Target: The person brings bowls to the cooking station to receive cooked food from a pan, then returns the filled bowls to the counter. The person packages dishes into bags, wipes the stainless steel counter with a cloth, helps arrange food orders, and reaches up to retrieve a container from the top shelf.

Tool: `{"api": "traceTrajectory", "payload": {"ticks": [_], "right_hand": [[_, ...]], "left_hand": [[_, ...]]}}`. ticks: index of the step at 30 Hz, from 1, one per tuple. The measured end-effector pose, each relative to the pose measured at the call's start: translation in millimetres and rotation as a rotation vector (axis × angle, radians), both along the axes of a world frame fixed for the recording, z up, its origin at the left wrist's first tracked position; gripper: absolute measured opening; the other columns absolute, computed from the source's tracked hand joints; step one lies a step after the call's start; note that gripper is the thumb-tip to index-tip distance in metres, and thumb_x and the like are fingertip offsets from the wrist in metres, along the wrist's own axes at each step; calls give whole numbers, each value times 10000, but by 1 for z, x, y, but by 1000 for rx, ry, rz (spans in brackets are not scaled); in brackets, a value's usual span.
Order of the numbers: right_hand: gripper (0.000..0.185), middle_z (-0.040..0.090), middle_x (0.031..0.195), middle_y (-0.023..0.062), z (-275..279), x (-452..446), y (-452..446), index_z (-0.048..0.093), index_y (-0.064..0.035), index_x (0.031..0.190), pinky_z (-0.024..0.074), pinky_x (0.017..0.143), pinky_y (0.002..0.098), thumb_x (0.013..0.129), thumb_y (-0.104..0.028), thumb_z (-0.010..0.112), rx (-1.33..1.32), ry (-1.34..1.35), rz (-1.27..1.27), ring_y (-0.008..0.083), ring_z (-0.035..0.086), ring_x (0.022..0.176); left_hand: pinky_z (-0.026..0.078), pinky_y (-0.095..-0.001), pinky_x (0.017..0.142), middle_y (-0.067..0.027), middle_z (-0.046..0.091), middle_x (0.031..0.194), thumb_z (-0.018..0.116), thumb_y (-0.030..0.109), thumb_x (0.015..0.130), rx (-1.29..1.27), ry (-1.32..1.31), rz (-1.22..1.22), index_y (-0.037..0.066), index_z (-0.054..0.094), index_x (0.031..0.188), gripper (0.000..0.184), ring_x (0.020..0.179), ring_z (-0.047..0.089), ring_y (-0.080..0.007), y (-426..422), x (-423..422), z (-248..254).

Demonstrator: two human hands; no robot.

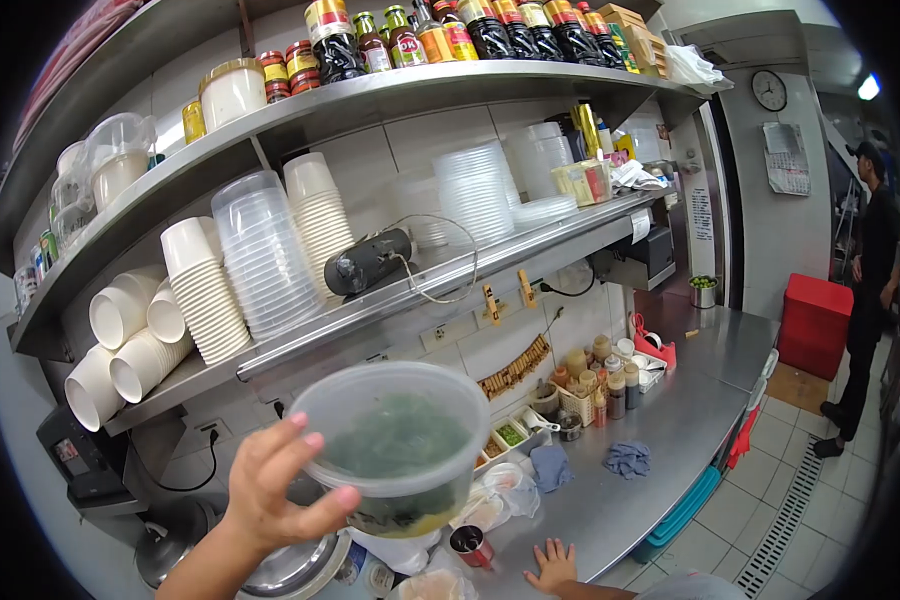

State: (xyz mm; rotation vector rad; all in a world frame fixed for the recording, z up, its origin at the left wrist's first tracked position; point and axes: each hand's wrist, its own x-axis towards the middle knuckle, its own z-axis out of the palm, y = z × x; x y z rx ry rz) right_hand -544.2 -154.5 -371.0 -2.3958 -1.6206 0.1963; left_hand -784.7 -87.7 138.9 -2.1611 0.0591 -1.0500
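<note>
A round, translucent plastic tub (410, 440) with a lid is raised in front of the shelves. Dark green contents show through it, with something yellow at the bottom. My left hand (275, 490) grips the tub from its left side, fingers on the rim and wall. Lower right, my right hand (552, 564) lies on the steel counter (590, 510) with its fingers spread and nothing in it. A red and steel cup (471, 546) stands just left of that hand, beside plastic bags (500, 495).
Steel shelves (370, 305) hold stacked paper cups (210, 290), plastic tubs and bottles. Blue cloths (627, 459), sauce bottles (615, 395) and a red tape dispenser (653, 345) are on the counter. A person in dark clothes (873, 250) stands far right near a red bin (815, 325).
</note>
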Motion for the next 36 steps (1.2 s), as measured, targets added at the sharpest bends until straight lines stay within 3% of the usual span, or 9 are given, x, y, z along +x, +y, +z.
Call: {"api": "traceTrajectory", "payload": {"ticks": [3,14,16,19,20,28,30,32,36], "right_hand": [[748,204,1378,195,-23,0,4,297,-119,1324,72,1002,554,750,-588,394,82,-13,30,344,144,1285],[722,229,1370,192,-46,5,9,353,-115,1298,31,1007,544,736,-564,413,198,-36,42,348,152,1279],[723,226,1372,191,-21,-3,3,340,-119,1304,28,1005,549,735,-557,420,169,31,73,348,134,1284],[722,223,1380,174,-14,1,7,310,-131,1319,70,1004,549,741,-545,438,78,18,80,344,136,1285],[722,223,1385,157,-18,1,8,294,-139,1327,115,1006,543,748,-540,450,20,-52,62,341,157,1281],[728,315,1339,150,-7,-7,5,340,-157,1305,167,990,532,718,-567,471,27,-190,73,334,222,1252],[728,327,1332,149,-36,-1,13,348,-159,1301,173,988,531,714,-571,472,30,-210,74,332,232,1248],[735,364,1305,134,-117,20,35,381,-167,1277,186,968,546,692,-602,470,378,-294,27,326,270,1227],[749,368,1305,115,-77,8,21,396,-177,1265,193,943,577,675,-634,465,345,-345,43,319,288,1218]], "left_hand": [[433,-287,541,-68,448,1057,678,255,699,55,74,-31,396,434,1106,495,935,511,-267,-7,1,-6],[449,-265,575,-62,457,1069,659,193,722,148,21,20,395,413,1138,524,954,510,-246,-12,-27,-1],[459,-267,591,-67,460,1080,638,154,729,184,16,87,382,426,1134,510,959,514,-244,-10,-41,7],[457,-260,607,-79,465,1116,636,118,691,197,-2,172,356,479,1106,503,963,522,-247,-5,-69,20],[456,-272,628,-80,468,1119,652,144,675,175,-50,178,340,490,1115,508,966,522,-254,-3,-74,23],[450,-316,700,-90,418,1151,720,301,544,233,-95,391,296,447,1202,712,989,498,-264,4,-133,24],[468,-329,717,-88,432,1144,752,226,475,218,-108,426,273,501,1118,692,1004,508,-298,0,-143,18],[468,-337,733,-91,425,1149,761,247,441,212,-97,431,271,500,1118,726,1010,503,-298,-2,-153,13],[467,-366,765,-94,399,1182,764,268,402,177,-77,491,296,428,1193,860,1038,486,-290,-2,-175,1]]}}
